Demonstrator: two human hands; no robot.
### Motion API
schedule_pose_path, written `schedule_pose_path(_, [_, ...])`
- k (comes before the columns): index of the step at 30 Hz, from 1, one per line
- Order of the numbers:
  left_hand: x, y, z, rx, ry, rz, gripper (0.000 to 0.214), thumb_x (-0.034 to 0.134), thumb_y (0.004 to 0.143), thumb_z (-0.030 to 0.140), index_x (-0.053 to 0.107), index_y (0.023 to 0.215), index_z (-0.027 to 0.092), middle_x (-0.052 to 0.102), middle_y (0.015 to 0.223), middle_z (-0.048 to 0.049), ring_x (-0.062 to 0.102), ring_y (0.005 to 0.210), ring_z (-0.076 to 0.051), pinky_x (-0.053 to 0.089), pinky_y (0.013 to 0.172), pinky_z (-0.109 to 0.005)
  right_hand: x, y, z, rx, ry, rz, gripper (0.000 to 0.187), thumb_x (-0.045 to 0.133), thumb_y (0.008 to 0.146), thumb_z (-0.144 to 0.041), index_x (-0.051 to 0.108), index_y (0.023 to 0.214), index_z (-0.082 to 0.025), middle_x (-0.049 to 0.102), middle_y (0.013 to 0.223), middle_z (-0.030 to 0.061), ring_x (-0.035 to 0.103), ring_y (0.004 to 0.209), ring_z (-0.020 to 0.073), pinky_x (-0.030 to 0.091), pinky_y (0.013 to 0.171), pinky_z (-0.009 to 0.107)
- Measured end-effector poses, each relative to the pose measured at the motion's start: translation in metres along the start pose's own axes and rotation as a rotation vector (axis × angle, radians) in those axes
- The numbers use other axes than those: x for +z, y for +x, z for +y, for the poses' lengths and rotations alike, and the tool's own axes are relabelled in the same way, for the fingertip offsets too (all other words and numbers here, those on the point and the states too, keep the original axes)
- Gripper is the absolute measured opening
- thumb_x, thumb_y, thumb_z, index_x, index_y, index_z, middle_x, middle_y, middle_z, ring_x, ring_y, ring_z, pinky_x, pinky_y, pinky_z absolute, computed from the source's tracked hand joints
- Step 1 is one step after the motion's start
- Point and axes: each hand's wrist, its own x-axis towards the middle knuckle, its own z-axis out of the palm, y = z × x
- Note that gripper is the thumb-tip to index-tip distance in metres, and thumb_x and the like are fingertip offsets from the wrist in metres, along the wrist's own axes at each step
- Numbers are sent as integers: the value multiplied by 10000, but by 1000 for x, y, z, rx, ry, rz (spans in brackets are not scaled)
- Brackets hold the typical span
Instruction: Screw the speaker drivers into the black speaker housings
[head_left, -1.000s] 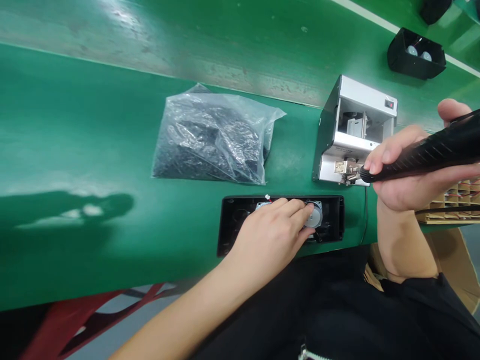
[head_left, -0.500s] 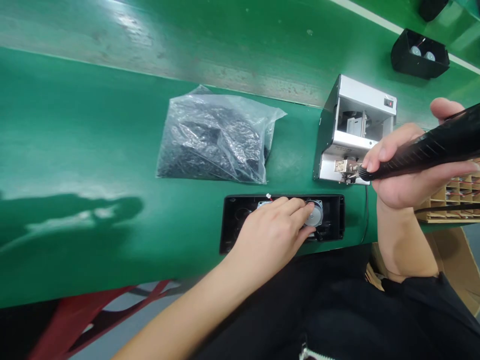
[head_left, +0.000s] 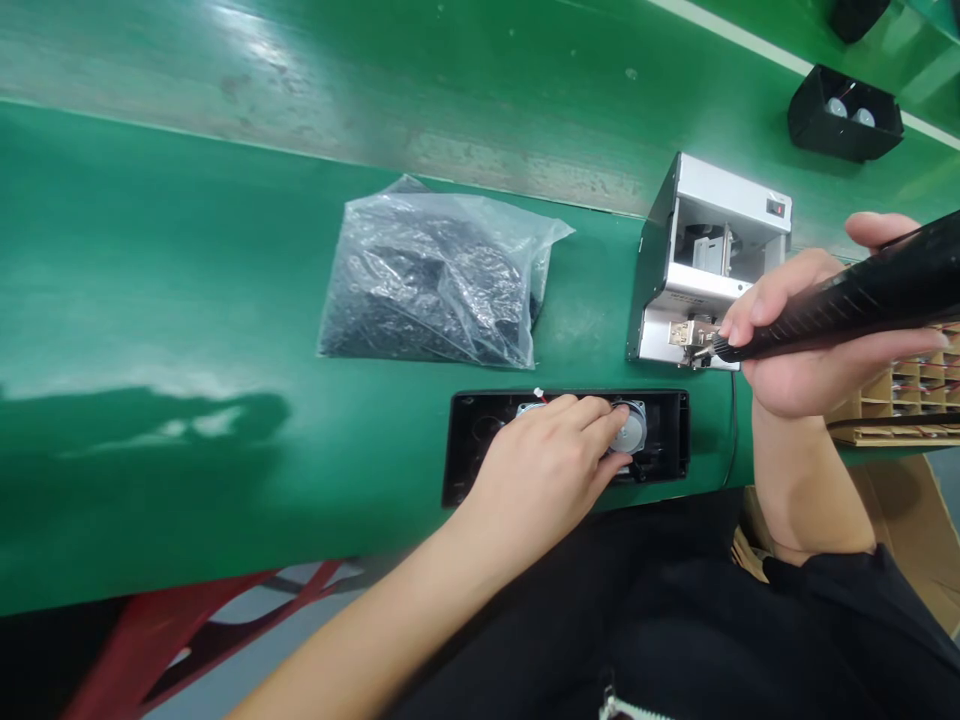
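Note:
My right hand [head_left: 795,340] grips a black electric screwdriver [head_left: 847,295]. The driver's tip is at the front outlet of a silver and black screw feeder [head_left: 731,190]. Below the feeder, my left hand [head_left: 551,450] reaches into a long black plastic housing [head_left: 679,430]. Its fingers and thumb curl round a round silver speaker [head_left: 631,432] lying inside. A second speaker [head_left: 526,408] is mostly covered by the same hand. Beside it, a small white connector [head_left: 538,394] on a red wire pokes over the housing's rim.
A clear plastic bag of black parts [head_left: 442,280] lies left of the feeder. Another black housing with two speakers [head_left: 847,115] stands at the far right. A divided cardboard box [head_left: 892,400] holding wired parts is beyond my right forearm. A black cable [head_left: 733,430] runs down from the feeder.
Both hands keep almost the same places, the left on the speaker and the driver tip at the feeder. The view has shifted very slightly.

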Motion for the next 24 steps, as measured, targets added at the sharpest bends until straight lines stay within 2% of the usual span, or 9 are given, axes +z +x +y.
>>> schedule_pose_path(3, [0,1,0,1,-9,-10,292,811,1020,303,805,1255,129,857,1152,-92,790,940,-281,659,763,-429,4,-2,-2,49,-157,15,738,90,1008,-884,472,1354,-356,436,703,-37,481,407,186,465,411,377])
schedule_pose_path(6, [0,0,0,-2,-5,-2,282,793,1035,312,806,1253,133,858,1143,-91,789,936,-278,653,763,-422,4,-2,-2,80,-153,-4,821,61,970,-908,421,1429,-331,440,673,-36,444,388,204,430,380,402])
schedule_pose_path(9, [2,-1,0,-6,3,4,276,792,1038,317,806,1253,144,860,1147,-80,789,935,-271,647,764,-410,2,2,-2,131,-9,10,843,118,972,-926,454,1443,-313,488,647,-29,447,386,203,429,371,390])
schedule_pose_path(13, [3,-2,0,-8,17,18,276,813,1026,327,802,1243,158,861,1137,-73,792,925,-267,634,749,-392,1,10,-8,156,273,69,727,195,1042,-882,623,1317,-363,555,655,-44,483,369,157,422,358,311])
schedule_pose_path(15, [3,-2,0,-3,19,40,274,819,1024,319,795,1241,152,859,1131,-77,794,917,-266,637,752,-390,1,12,-15,181,365,147,745,186,1069,-849,711,1273,-361,567,624,-59,469,343,119,386,349,255])
schedule_pose_path(17, [0,-2,2,8,2,99,274,813,1033,306,779,1249,140,857,1147,-88,797,898,-261,643,751,-391,-2,14,-27,225,470,224,724,304,1062,-851,775,1229,-328,602,588,-64,456,324,104,366,332,232])
schedule_pose_path(18, [-2,-2,4,11,-17,152,268,808,1040,297,770,1252,139,858,1155,-92,802,893,-255,646,752,-387,-5,14,-34,273,512,217,664,413,1047,-843,788,1219,-323,635,590,-62,481,333,115,398,336,243])
schedule_pose_path(21, [-9,2,13,-14,-159,329,300,797,1061,291,737,1316,144,860,1177,-106,825,950,-236,664,813,-350,-17,11,-58,451,610,72,465,738,954,-732,792,1211,-348,719,640,-56,586,406,163,529,409,307])
schedule_pose_path(24, [-15,11,25,-55,-462,335,415,809,1062,345,706,1414,152,857,1192,-113,832,971,-204,679,850,-306,-24,4,-77,524,678,32,406,820,930,-643,792,1200,-342,730,644,-59,597,421,163,543,434,310])
